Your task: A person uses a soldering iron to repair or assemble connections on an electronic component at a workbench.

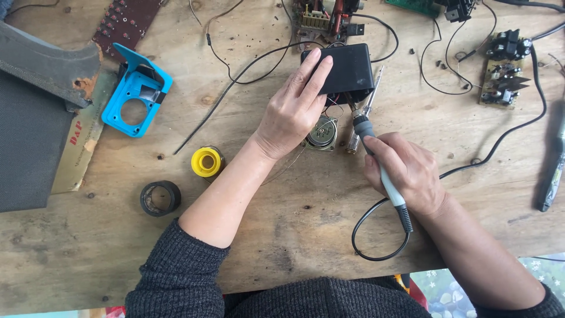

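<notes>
Worn plywood makes up the table (282,247), littered with parts and wires. At far left lies a grey panel (29,135), then a blue plastic bracket (136,91), a roll of black tape (160,197) and a yellow solder spool (207,161), all apart from the hands. Near the middle, the left hand (291,112) lies flat on a black box (341,72), fingers (312,70) stretched out and pressing its top rather than gripping, so the box is steadied at the table's far middle. Just below the box sits a small round speaker (322,134), joined to it by thin wires. The right hand (406,174) has its fingers closed round a soldering iron (376,159), tip aimed at the box's lower edge, where the wires enter. Judging by this, the soldering work is under way: the box looks open below, the speaker outside it, nothing reassembled. Farther right lie circuit boards (505,68) and a dark tool (553,176).
</notes>
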